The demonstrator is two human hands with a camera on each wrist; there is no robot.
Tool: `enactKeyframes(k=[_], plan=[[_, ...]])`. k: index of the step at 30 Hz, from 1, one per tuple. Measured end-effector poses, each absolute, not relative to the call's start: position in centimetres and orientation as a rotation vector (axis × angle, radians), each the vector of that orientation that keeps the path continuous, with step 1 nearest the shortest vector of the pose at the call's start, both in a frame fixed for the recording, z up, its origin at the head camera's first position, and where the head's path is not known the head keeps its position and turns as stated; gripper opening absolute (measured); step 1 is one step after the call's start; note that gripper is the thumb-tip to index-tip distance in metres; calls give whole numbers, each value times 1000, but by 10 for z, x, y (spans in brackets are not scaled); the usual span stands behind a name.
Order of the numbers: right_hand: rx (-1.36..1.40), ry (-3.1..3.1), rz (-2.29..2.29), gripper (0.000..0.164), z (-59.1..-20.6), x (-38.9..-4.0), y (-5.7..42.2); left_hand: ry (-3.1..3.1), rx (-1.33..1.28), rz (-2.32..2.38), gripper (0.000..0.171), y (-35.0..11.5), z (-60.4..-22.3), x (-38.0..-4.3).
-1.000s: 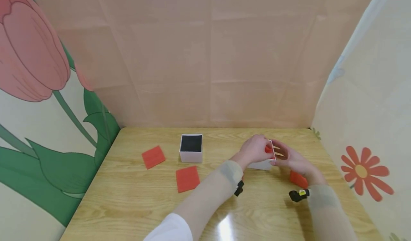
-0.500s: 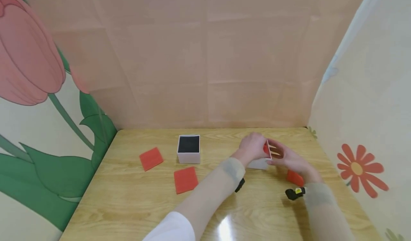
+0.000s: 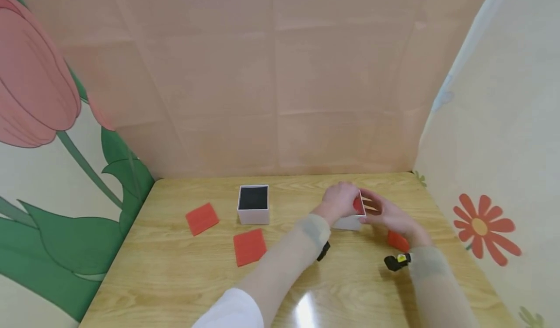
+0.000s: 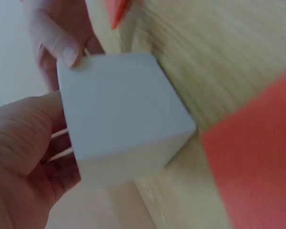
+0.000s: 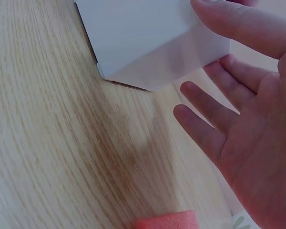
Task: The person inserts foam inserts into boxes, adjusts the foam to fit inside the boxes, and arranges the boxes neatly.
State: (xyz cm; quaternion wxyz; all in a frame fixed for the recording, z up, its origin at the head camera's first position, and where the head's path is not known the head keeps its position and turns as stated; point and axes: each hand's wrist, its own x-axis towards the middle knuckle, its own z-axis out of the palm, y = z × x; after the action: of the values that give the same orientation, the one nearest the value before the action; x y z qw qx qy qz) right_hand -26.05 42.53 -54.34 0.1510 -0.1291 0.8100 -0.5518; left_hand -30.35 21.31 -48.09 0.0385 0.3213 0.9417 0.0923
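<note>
The step in hand looks to be work at the mouth of a white box [image 3: 347, 222], which stands on the right part of the wooden table [image 3: 280, 289], with a red piece [image 3: 358, 205] showing just inside its right rim. The person's left hand [image 3: 338, 200] covers the left side of the opening; its fingertips are hidden, so whether they pinch the red piece or only press there cannot be told. The right hand [image 3: 386, 214] holds the box at its right side, the thumb lying on the near wall near the corner and the ring and little fingers spread free. The next move seems to call for the right hand to keep the box steady while the left settles the red piece below the rim. The box's mouth faces up, with one wall toward the person; it looks nearly as wide as it is deep, so no long axis stands out. The red piece is too covered for its direction to be read. Leftward, a second box [image 3: 253, 216] with a black interior also opens upward, well apart from both hands.
</note>
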Motion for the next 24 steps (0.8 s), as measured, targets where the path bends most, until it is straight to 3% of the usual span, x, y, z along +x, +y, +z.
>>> enactKeyframes(k=[2, 8, 16, 21, 24], plan=[[-372, 2325, -1582, 95, -544, -260, 426, 2820, 1030, 291, 19, 204, -478, -308], [-364, 2339, -1592, 98, -550, -259, 433, 2697, 1095, 225, 35, 185, -458, -313], [-365, 2344, -1604, 99, -548, -259, 432, 2748, 1226, -3, 10, 183, -458, -315], [-374, 2346, -1603, 98, -549, -259, 429, 2730, 1250, -8, 9, 187, -460, -313], [-390, 2348, -1607, 97, -550, -259, 427, 2752, 1254, 18, 18, 189, -461, -312]])
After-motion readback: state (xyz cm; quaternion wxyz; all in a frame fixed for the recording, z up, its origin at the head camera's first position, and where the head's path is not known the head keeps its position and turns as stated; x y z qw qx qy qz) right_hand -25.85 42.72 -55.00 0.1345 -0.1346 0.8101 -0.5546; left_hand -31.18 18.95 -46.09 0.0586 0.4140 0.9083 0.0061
